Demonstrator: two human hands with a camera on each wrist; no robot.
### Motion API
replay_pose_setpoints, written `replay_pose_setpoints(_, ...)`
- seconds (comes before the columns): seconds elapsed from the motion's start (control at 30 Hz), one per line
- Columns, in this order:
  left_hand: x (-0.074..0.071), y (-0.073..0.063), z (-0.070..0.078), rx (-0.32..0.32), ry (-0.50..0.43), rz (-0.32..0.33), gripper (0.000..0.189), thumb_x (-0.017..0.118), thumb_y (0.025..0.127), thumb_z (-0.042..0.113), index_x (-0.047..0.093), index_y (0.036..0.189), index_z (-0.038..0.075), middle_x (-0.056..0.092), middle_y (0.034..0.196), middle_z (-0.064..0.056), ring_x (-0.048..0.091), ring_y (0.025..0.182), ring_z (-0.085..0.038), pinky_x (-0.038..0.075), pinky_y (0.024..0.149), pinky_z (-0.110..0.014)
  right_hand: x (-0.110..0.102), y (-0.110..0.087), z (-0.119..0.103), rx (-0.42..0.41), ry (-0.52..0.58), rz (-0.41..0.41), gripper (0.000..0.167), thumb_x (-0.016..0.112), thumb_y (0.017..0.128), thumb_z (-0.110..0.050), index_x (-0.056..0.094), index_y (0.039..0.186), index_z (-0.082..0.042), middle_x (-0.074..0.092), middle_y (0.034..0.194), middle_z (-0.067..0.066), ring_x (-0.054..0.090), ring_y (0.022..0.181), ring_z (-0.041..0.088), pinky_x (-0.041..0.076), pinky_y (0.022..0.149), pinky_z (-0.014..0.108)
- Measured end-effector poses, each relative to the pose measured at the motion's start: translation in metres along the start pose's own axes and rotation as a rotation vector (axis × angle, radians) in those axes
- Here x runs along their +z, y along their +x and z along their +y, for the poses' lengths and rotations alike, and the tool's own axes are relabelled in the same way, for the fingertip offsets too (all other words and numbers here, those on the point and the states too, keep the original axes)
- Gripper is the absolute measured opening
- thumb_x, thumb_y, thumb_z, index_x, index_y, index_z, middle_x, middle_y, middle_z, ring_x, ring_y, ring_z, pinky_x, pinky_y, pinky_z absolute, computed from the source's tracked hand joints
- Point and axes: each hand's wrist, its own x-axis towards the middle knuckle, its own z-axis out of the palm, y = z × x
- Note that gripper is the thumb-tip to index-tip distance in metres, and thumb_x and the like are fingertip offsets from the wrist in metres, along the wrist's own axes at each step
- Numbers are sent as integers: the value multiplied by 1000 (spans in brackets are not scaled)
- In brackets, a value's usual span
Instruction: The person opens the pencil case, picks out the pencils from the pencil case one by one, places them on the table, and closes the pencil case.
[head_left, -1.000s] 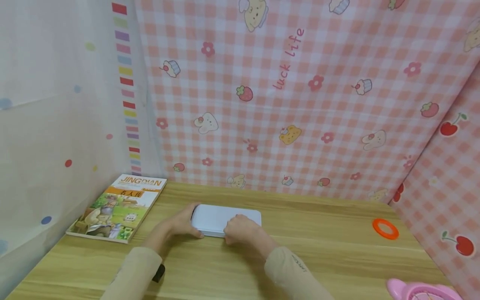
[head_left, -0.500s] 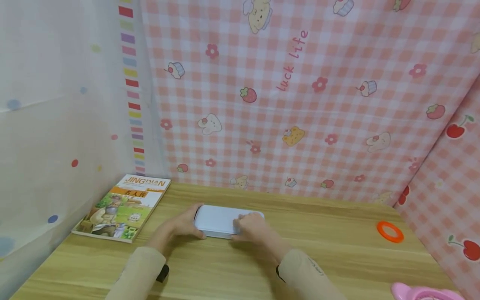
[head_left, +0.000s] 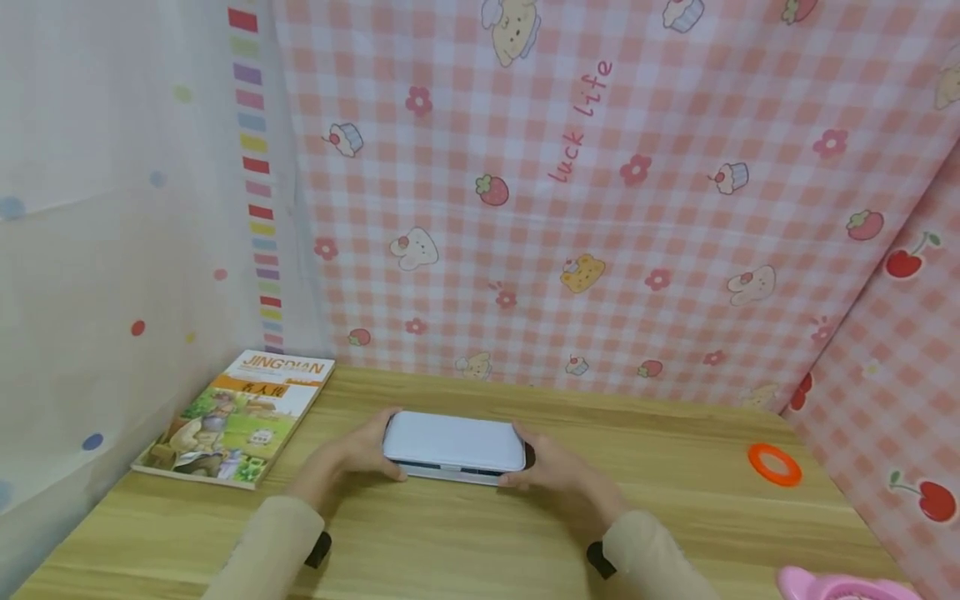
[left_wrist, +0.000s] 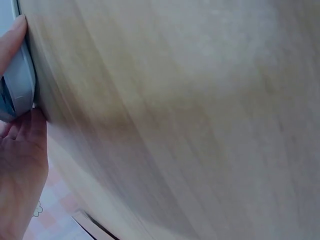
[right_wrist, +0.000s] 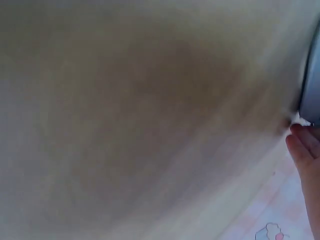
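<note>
A pale white oblong case [head_left: 454,439] with rounded corners lies between both hands on the wooden table. Its lid stands slightly raised at the front, where a dark gap shows. My left hand [head_left: 369,447] grips the left end, thumb at the front corner and fingers going behind. At the right end my right hand [head_left: 551,463] holds the case in the same way. In the left wrist view, the thumb [left_wrist: 14,40] lies on the case's side [left_wrist: 22,82]. The right wrist view catches only the case's edge [right_wrist: 312,85] and some fingers. The inside is hidden.
A book [head_left: 236,417] with a colourful cover lies at the left by the white curtain. An orange ring [head_left: 775,464] is on the right of the table [head_left: 660,517]. Part of a pink object [head_left: 840,586] shows at the lower right. Checked cloth [head_left: 517,250] hangs behind.
My right hand has moved from the case's front edge to its right end and now grips there. The lid has come up a little at the front. The left hand stays put.
</note>
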Motion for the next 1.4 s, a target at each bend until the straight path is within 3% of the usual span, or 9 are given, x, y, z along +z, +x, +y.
replay_pose_setpoints(0.27, 1, 1, -2, -43, -61, 14, 106, 85, 57, 8, 20, 139, -4, 37, 134, -26, 37, 123, -39, 25, 108, -53, -13, 3, -2, -8, 11, -36, 84, 66, 81, -40, 29, 138, 10, 43, 136, 26, 47, 123, 31, 40, 101, 45)
replay_pose_setpoints(0.4, 2, 0, -2, -33, -102, 29, 105, 85, 56, 5, 20, 138, -5, 39, 131, -27, 39, 122, -38, 25, 108, -53, -14, 3, -3, 5, -2, 2, 76, 61, 84, -43, 36, 136, 6, 42, 138, 25, 40, 128, 36, 39, 102, 48)
replay_pose_setpoints(0.47, 2, -2, -1, -18, -125, 32, 105, 84, 55, 2, 19, 137, -5, 41, 129, -27, 40, 120, -38, 25, 108, -52, -14, 4, -2, 1, 23, 54, 68, 60, 86, -42, 43, 132, 5, 48, 132, 25, 48, 122, 35, 43, 98, 47)
replay_pose_setpoints(0.6, 1, -4, 3, -11, -127, 24, 104, 84, 55, 2, 18, 135, -9, 41, 130, -28, 39, 122, -39, 23, 110, -51, -13, 10, -1, 19, 119, 177, 47, 56, 89, -37, 62, 114, 2, 67, 102, 18, 64, 88, 21, 51, 75, 31)
replay_pose_setpoints(0.7, 1, -3, 3, -11, -115, 7, 107, 83, 56, 2, 14, 136, -11, 36, 133, -30, 35, 125, -41, 22, 111, -50, -13, 17, -3, 98, 180, 254, 43, 53, 91, -39, 67, 89, 1, 60, 66, 4, 50, 59, 8, 43, 53, 21)
replay_pose_setpoints(0.77, 1, -1, 1, -8, -126, -5, 112, 83, 57, 2, 8, 138, -10, 33, 136, -30, 32, 128, -42, 21, 111, -51, -14, 23, -6, 164, 206, 319, 48, 51, 91, -43, 62, 76, 0, 46, 57, 1, 38, 52, 8, 34, 48, 20)
replay_pose_setpoints(1.0, 0, 1, -2, -36, -212, -19, 115, 82, 57, 2, 4, 141, -6, 28, 141, -28, 28, 131, -41, 19, 112, -50, -13, 43, -11, 260, 217, 487, 46, 49, 93, -35, 64, 76, 5, 62, 67, 15, 56, 61, 22, 39, 49, 20)
replay_pose_setpoints(1.23, 0, 0, -2, -19, -214, -20, 111, 82, 57, -1, 9, 140, -7, 30, 139, -28, 30, 130, -42, 21, 111, -51, -5, 51, -1, 237, 291, 460, 27, 51, 93, -12, 64, 97, 12, 67, 89, 26, 63, 67, 21, 55, 57, 29)
replay_pose_setpoints(1.4, -1, 1, 0, -37, -205, -20, 113, 83, 57, 1, 9, 141, -4, 31, 139, -26, 31, 130, -41, 22, 112, -50, -1, 57, 5, 314, 329, 479, 27, 52, 91, -5, 59, 104, 17, 64, 93, 31, 63, 68, 20, 55, 59, 27)
